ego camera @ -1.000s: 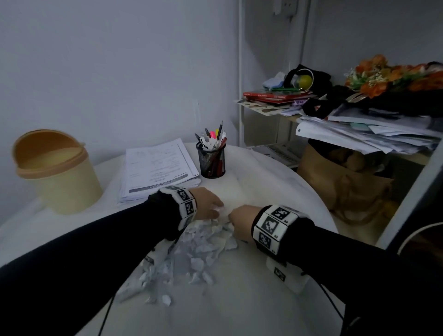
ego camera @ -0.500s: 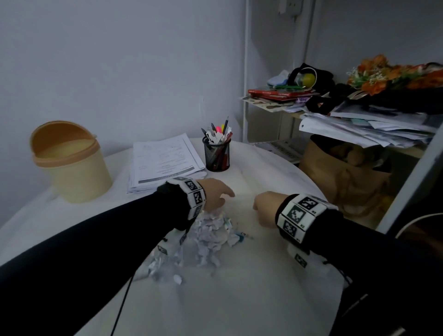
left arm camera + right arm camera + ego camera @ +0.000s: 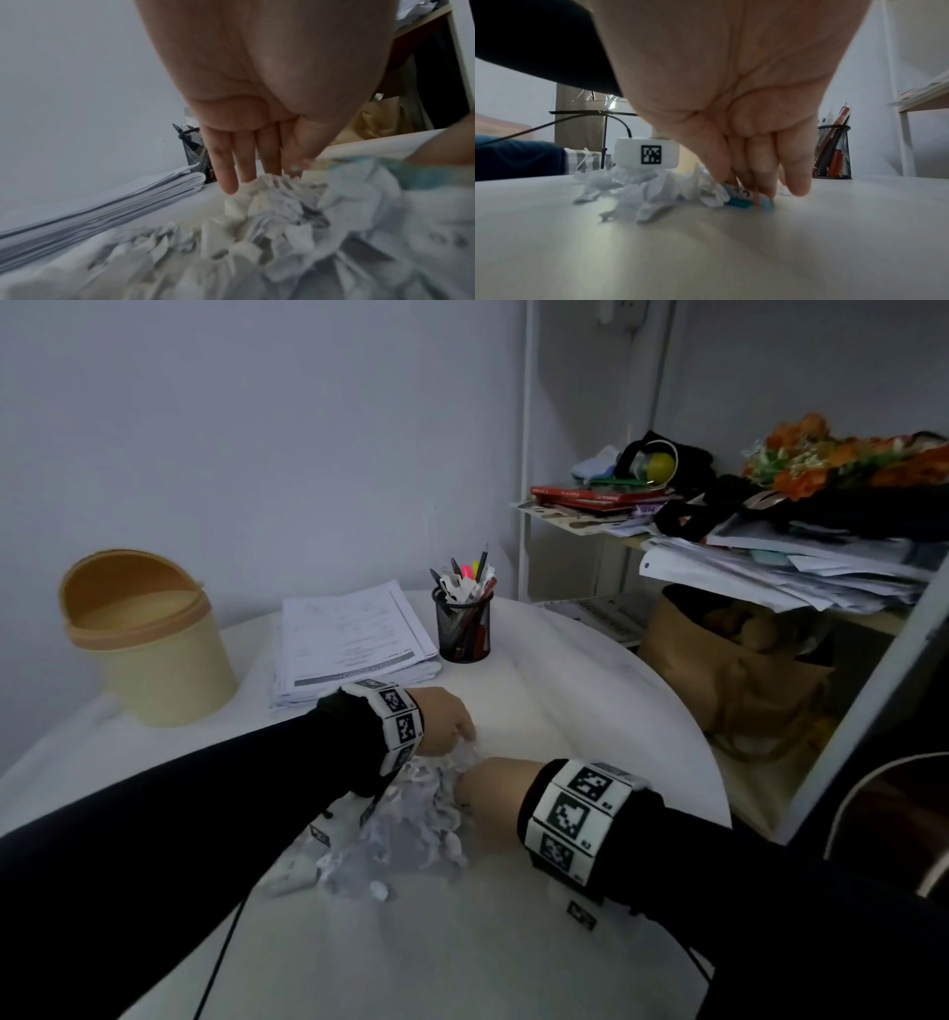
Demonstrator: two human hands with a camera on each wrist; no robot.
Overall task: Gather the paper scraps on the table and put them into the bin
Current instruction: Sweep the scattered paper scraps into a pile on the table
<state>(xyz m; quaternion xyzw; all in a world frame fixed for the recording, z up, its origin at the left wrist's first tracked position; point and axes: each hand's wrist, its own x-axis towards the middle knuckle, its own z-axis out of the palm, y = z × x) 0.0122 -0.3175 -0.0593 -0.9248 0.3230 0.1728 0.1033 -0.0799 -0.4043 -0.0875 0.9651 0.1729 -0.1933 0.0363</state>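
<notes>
A heap of torn white paper scraps (image 3: pixel 411 819) lies in the middle of the round white table (image 3: pixel 590 711). My left hand (image 3: pixel 462 736) stands at the heap's far edge, its straight fingers (image 3: pixel 226 172) pointing down onto the scraps (image 3: pixel 270 213). From the right side, my right hand (image 3: pixel 464 788) presses straight fingers (image 3: pixel 795 178) down on the scraps (image 3: pixel 654 188), among them a teal-printed piece (image 3: pixel 739 202). Neither hand encloses any paper. The beige bin (image 3: pixel 149 639), its swing lid tipped open, stands at the table's far left.
A stack of printed sheets (image 3: pixel 349 634) and a black mesh pen holder (image 3: pixel 464 629) sit behind the hands. A cluttered shelf (image 3: pixel 770 546) and a brown paper bag (image 3: pixel 729 670) stand beyond the table's right edge. A few stray scraps (image 3: pixel 377 891) lie near me.
My right hand, which had drawn away to the right half a second ago, has come back left against the heap. The left hand stays at the far edge; the scraps are bunched tighter.
</notes>
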